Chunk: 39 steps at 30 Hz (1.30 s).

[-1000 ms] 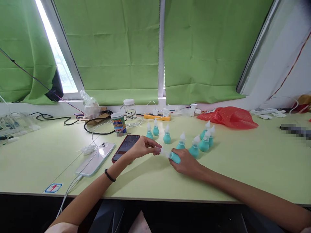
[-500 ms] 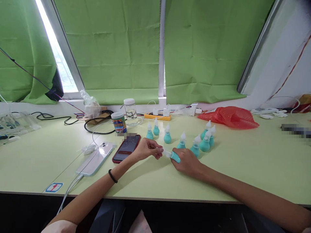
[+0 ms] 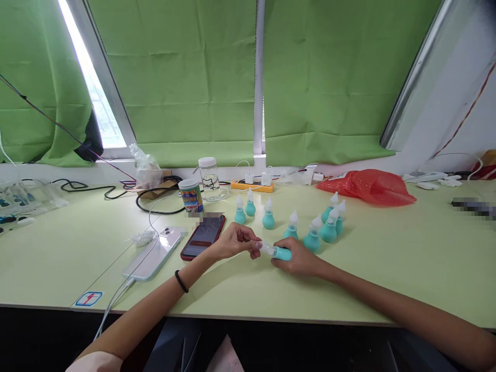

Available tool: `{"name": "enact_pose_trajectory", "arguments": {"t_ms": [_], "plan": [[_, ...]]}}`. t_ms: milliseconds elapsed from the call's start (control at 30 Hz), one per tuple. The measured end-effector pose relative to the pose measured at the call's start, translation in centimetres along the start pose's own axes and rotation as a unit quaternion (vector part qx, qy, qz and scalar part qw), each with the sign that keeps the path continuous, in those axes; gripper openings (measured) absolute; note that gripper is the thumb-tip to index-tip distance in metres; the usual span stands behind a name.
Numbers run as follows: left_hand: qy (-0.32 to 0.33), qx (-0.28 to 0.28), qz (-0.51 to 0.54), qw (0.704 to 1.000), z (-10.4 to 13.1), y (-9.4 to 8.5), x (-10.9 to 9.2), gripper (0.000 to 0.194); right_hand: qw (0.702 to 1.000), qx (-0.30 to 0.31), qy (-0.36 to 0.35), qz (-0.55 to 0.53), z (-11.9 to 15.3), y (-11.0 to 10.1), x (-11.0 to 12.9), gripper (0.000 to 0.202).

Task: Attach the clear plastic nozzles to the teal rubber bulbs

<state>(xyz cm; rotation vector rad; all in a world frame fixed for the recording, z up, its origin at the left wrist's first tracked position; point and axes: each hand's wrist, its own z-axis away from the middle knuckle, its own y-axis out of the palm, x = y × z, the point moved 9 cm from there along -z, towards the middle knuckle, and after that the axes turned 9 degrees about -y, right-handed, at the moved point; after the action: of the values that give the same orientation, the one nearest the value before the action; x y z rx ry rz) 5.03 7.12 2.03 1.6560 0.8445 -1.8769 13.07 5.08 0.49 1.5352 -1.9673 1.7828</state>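
My right hand [image 3: 297, 258] is wrapped round a teal bulb [image 3: 282, 253] that lies tilted sideways, its clear neck pointing left. Thumb and fingers of my left hand [image 3: 242, 242] pinch the translucent tip [image 3: 267, 248] at the left end of that bulb. Both hands are just above the table, near its middle. Several teal bulbs with whitish pointed tips stand upright behind and to the right, among them one bulb [image 3: 268, 219] beyond my hands and another [image 3: 312, 238] close to my right hand.
Left of my hands lie a red-edged phone [image 3: 203, 237] and a pale phone [image 3: 153, 256] with white cables. A printed canister [image 3: 191, 196], a lidded jar [image 3: 210, 181] and an orange power strip [image 3: 251, 187] stand at the back. A red plastic bag [image 3: 368, 187] lies at the back right.
The held bulb has turned closer to level, and my right hand has shifted slightly with it. My left fingers remain at the tip. The whole view has moved slightly.
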Motion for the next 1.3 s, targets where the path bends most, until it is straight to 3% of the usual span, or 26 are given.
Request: {"name": "enact_pose_trajectory", "arguments": {"t_ms": [300,467,567,667,767,867,967,1067,1200,1300], "plan": [[0.009,0.007,0.013,1.0,-0.3,-0.2,0.7,0.029,0.994,0.025,0.054,-0.09,0.2,1.0,-0.6,0.017],[0.078,-0.06,0.035,0.995,-0.4,-0.6,-0.8,0.024,0.985,-0.001,0.064,-0.161,0.2,0.7,-0.1,0.012],[0.105,-0.094,-0.002,0.99,0.0,-0.3,-2.5,0.023,0.981,0.004,0.058,-0.186,0.4,0.1,0.9,0.022],[0.126,-0.127,-0.083,0.98,0.7,-0.6,-5.6,0.024,0.992,-0.019,0.021,-0.125,0.8,-2.1,2.5,0.033],[0.181,-0.191,-0.172,0.949,1.4,-2.0,-10.4,0.028,0.996,-0.091,-0.019,0.013,1.5,-6.0,3.8,0.036],[0.254,-0.253,-0.2,0.912,1.0,-3.5,-14.8,0.03,0.961,-0.195,-0.068,0.185,2.8,-10.6,5.0,0.031],[0.301,-0.308,-0.243,0.869,-1.5,-4.0,-17.1,0.032,0.909,-0.256,-0.079,0.318,4.0,-13.9,5.0,0.027],[0.273,-0.329,-0.351,0.833,-6.1,-3.5,-16.6,0.029,0.917,-0.225,-0.016,0.33,4.5,-15.2,2.6,0.031],[0.1,-0.265,-0.531,0.799,-12.9,-2.8,-11.7,0.021,0.942,-0.122,0.072,0.303,4.5,-14.0,-0.6,0.035],[0.05,-0.225,-0.559,0.796,-15.3,-2.7,-8.9,0.018,0.956,-0.055,0.102,0.269,4.3,-12.4,-2.0,0.033]]}}
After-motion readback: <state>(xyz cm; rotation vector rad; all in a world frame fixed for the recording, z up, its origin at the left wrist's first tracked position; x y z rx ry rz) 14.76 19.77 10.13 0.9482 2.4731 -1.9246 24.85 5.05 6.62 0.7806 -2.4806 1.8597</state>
